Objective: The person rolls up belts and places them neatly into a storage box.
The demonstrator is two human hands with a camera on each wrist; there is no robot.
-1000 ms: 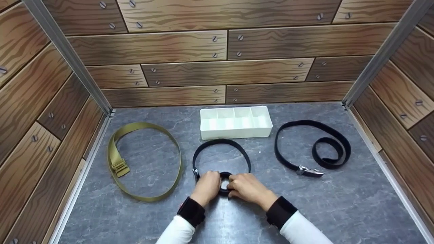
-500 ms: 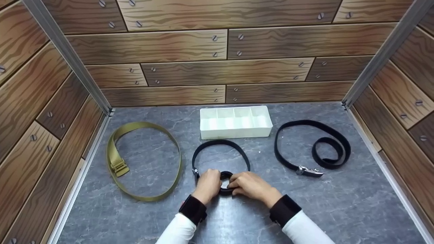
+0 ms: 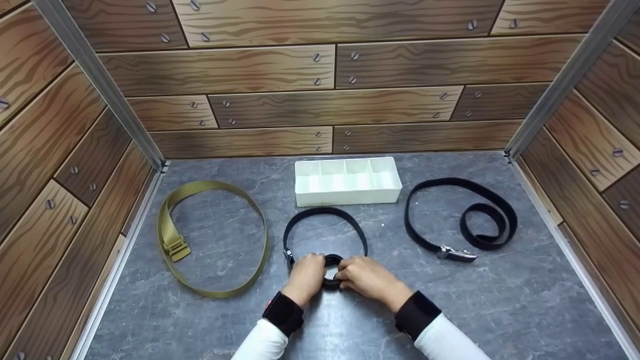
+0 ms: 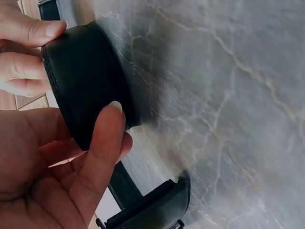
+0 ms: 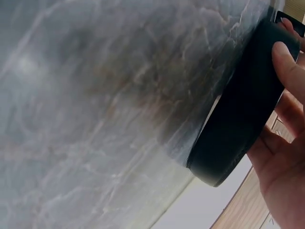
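Observation:
At the front middle of the grey surface lies a black belt (image 3: pixel 327 210), most of it in a wide loop standing on edge. Its near end is wound into a small round coil (image 3: pixel 332 285). My left hand (image 3: pixel 307 276) pinches the coil's left side; in the left wrist view its thumb presses the smooth outer face (image 4: pixel 88 71), with fingers behind the band. From the other side my right hand (image 3: pixel 369 278) grips the coil, its thumb on the outside in the right wrist view. A buckle (image 3: pixel 288 253) shows at the loop's left, just beyond my left hand.
An olive webbing belt (image 3: pixel 264 225) lies in a large loop at the left. To the right rests another black belt (image 3: pixel 452 181) with a silver buckle (image 3: pixel 445 251). A white compartment tray (image 3: pixel 347 198) stands behind the middle belt. Wood-patterned walls (image 3: pixel 270 107) enclose the back and sides.
The right side of the middle belt's wide loop has drawn slightly to the left. My right hand shifted a little right, then back; both hands keep their hold on the coil.

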